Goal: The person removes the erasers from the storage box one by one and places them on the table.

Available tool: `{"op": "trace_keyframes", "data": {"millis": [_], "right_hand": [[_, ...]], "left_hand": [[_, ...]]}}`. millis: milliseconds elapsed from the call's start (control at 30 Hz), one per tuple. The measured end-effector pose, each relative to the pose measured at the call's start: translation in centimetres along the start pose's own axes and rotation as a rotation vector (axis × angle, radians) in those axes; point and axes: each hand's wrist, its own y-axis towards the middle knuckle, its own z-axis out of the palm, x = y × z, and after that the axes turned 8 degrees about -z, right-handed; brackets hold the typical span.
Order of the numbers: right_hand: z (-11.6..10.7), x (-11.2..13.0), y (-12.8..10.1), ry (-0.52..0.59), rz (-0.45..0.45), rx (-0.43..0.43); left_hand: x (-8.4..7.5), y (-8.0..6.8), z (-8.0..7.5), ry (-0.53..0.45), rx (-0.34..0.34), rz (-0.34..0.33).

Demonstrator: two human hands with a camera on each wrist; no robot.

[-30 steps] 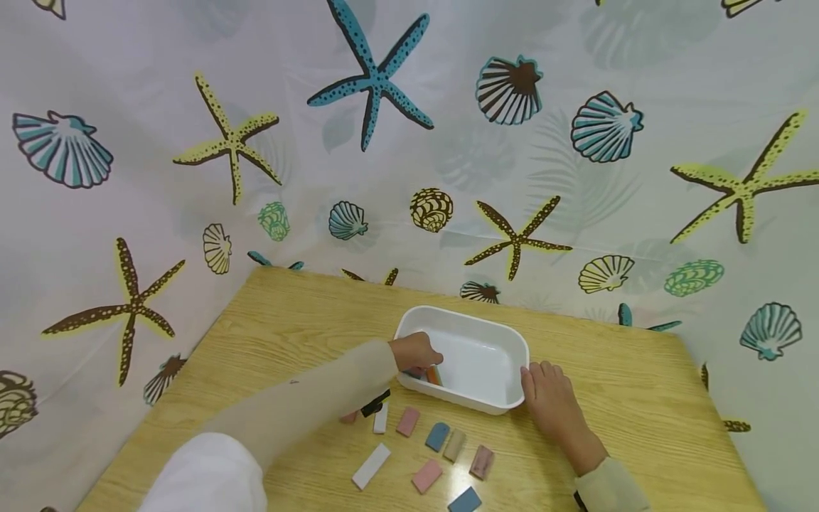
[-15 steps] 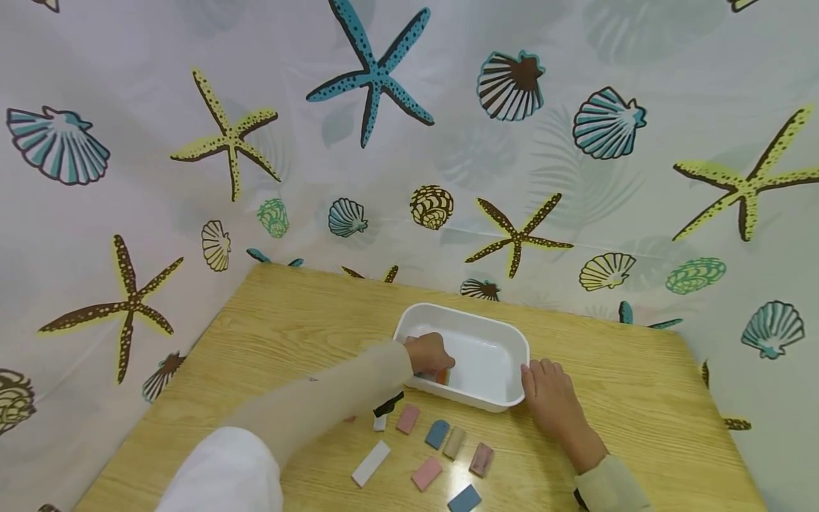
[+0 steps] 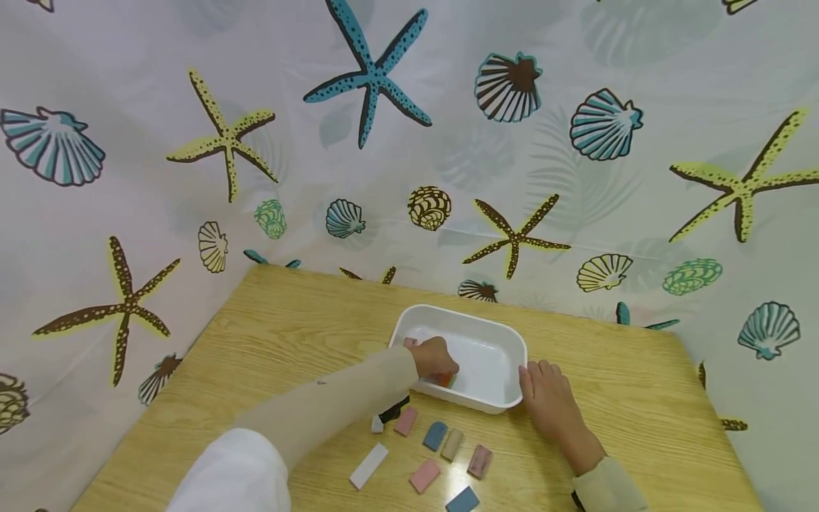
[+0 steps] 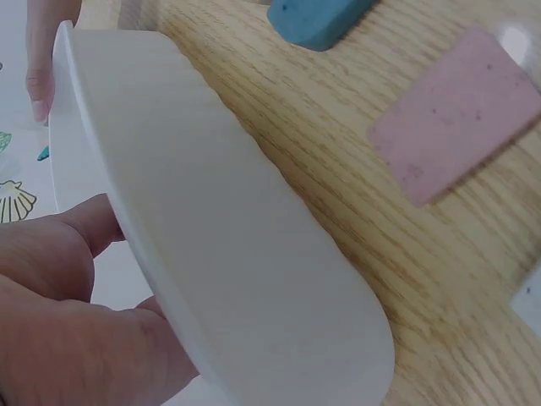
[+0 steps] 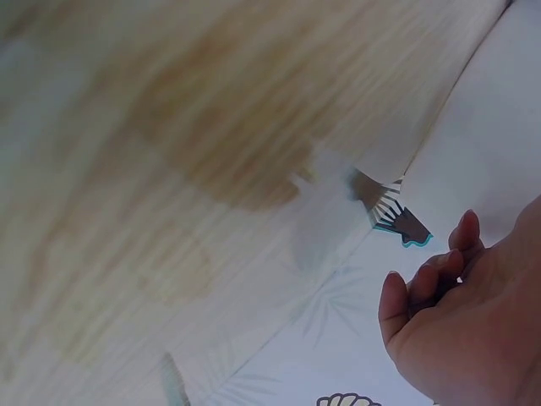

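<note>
A white tray stands on the wooden table. My left hand reaches inside it at the near left, fingers curled over coloured blocks; an orange block peeks out beneath them. Whether the fingers hold a block is hidden. In the left wrist view the tray's outer wall hides most of my left hand. My right hand lies flat on the table with its fingertips at the tray's near right corner. The right wrist view shows my right hand with loosely bent fingers holding nothing.
Several loose blocks lie in front of the tray: a white block, pink blocks, blue blocks, a tan block and a brownish-pink block. A seashell-print curtain hangs behind the table.
My left hand has moved a little to the right and deeper into the tray, now covering most of the blocks there. The right hand has stayed by the corner.
</note>
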Motion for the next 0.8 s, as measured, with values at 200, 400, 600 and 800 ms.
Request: {"op": "trace_keyframes", "data": {"millis": [200,400,600,800], "right_hand": [[-0.3,0.3,0.0,0.002,-0.006,0.000],[-0.3,0.2,0.0,0.007,-0.005,0.003],[0.2,-0.2,-0.1,0.003,-0.001,0.013],[0.1,-0.2,-0.1,-0.006,-0.004,0.007]], "left_hand": [[-0.1,-0.1,0.2,0.077,-0.035,0.068],[0.0,0.3,1.0,0.095,-0.062,0.171],[-0.6,-0.2,1.3,0.111,-0.056,0.156],[-0.9,-0.6,1.3,0.149,-0.053,0.136]]}}
